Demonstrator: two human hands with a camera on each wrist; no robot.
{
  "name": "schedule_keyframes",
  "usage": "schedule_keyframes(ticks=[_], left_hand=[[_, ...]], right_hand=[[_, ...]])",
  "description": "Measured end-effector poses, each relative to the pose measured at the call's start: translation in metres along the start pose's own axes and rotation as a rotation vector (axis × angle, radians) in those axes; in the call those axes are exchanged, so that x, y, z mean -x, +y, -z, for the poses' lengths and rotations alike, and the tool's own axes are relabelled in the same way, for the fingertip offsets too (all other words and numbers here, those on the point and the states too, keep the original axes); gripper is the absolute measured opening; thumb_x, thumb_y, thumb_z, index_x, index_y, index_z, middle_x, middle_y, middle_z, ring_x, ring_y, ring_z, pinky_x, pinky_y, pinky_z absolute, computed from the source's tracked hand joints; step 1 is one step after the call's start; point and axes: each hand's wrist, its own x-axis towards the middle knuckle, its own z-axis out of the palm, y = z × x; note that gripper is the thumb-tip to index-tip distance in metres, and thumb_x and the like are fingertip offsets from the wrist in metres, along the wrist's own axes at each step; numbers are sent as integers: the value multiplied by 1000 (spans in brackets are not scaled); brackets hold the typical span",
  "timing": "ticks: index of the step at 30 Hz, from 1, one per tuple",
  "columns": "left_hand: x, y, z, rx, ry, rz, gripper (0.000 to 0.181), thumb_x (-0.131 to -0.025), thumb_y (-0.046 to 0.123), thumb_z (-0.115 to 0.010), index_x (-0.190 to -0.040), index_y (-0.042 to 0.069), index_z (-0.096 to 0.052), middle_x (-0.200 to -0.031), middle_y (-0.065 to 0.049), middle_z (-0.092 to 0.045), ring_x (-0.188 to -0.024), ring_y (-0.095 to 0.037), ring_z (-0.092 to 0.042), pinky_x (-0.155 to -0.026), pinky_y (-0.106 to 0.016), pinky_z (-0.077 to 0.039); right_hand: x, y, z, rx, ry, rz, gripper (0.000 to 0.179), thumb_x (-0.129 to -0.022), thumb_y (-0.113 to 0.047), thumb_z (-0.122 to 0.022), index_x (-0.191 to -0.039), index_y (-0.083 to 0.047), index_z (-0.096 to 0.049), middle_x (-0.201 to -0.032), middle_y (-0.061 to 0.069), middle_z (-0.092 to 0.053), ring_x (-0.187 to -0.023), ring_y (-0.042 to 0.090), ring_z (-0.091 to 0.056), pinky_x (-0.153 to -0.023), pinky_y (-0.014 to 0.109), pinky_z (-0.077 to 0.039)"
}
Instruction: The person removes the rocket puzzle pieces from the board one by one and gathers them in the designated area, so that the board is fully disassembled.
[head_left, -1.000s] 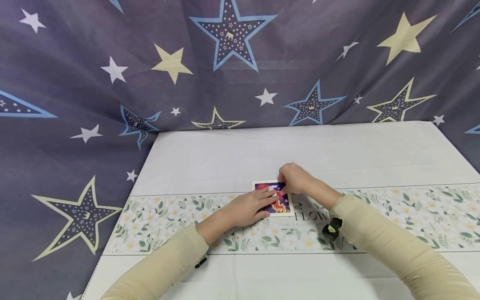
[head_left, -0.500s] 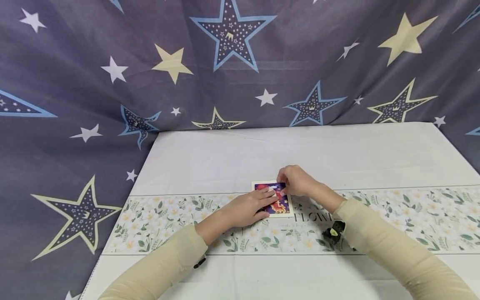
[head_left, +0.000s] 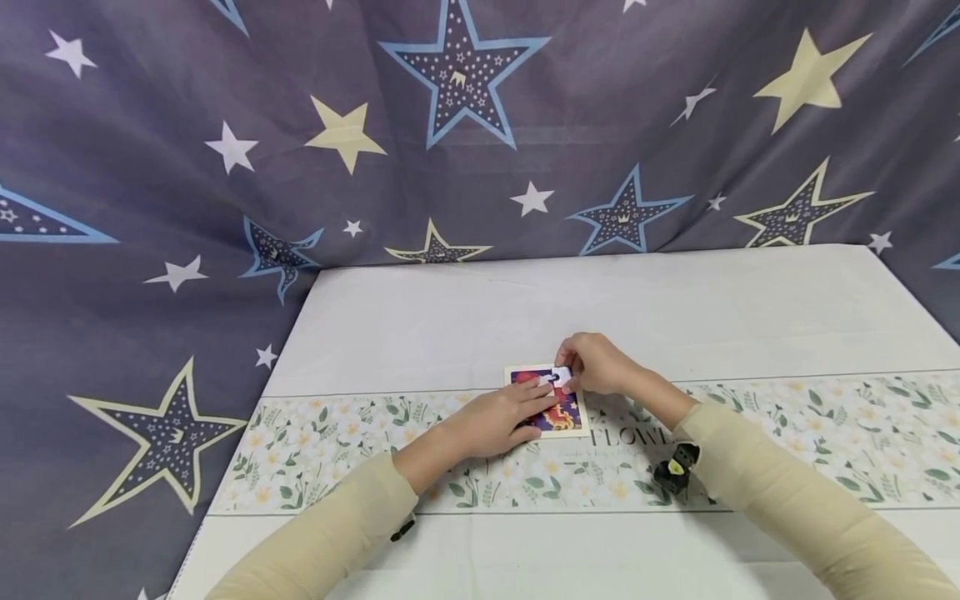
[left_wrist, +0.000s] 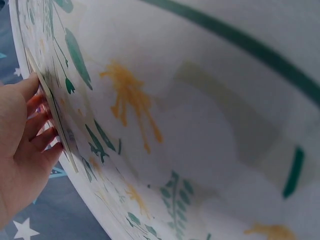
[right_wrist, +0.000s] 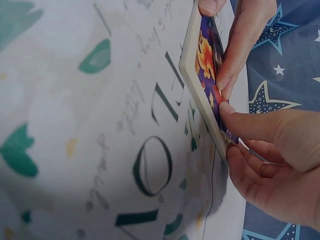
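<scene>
A small jigsaw puzzle [head_left: 561, 419] with a purple, red and orange picture lies in a cream frame on the table. My left hand [head_left: 501, 417] rests across its left side, fingers extended over the picture. At the upper right corner, my right hand [head_left: 596, 362] pinches a puzzle piece between thumb and fingers. Beside those fingertips a white jigsaw-shaped patch [head_left: 562, 377] shows; whether it is the piece's underside or bare backing, I cannot tell. In the right wrist view, the thumb [right_wrist: 250, 122] lies over the frame's corner, with the other fingers curled at its far edge.
A white tablecloth [head_left: 420, 325] with a flowered band and printed lettering covers the table. Behind and to the left hangs a dark curtain [head_left: 480, 192] with stars. Dark bands sit at both wrists, such as the black wristband [head_left: 677, 468] on the right.
The white jigsaw-shaped patch has appeared at the upper right corner, where purple picture showed before. My right hand has shifted only slightly; my left hand stays on the puzzle.
</scene>
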Motion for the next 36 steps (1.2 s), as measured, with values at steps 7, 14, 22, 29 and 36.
schedule_keyframes(ticks=[7,14,22,29,36], left_hand=[[-1,-1,4,-13,26,-13,58,-100,41,-47,-152,20,-31,-159,0,-30,-149,-20,-26,-121,-36,-29],[-1,-1,7,-16,14,-18,57,-100,41,-47,-151,20,-32,-159,0,-30,-149,-20,-25,-120,-37,-29],[-2,-3,5,-19,16,-13,57,-100,42,-46,-151,20,-33,-159,1,-30,-149,-19,-24,-121,-36,-28],[0,-3,3,-28,16,-10,57,-100,42,-46,-151,21,-32,-159,1,-30,-149,-19,-25,-121,-36,-29],[1,-2,0,-26,14,-21,57,-100,41,-47,-151,20,-33,-158,0,-31,-149,-19,-25,-121,-36,-29]], right_hand=[[0,2,4,-21,11,14,20,-76,-3,-79,-93,-2,-68,-87,10,-68,-76,15,-60,-72,29,-55],[0,2,6,-34,31,51,13,-80,2,-72,-93,0,-69,-88,12,-69,-77,16,-62,-72,29,-56],[-1,1,4,-57,63,36,8,-82,1,-71,-90,-2,-70,-85,10,-70,-76,16,-65,-69,29,-57],[0,2,-1,-101,89,-10,7,-84,1,-69,-90,-2,-71,-84,10,-71,-76,15,-65,-72,30,-57],[4,6,-7,-211,95,-85,10,-83,0,-70,-93,-2,-72,-84,11,-71,-71,12,-63,-62,22,-53]])
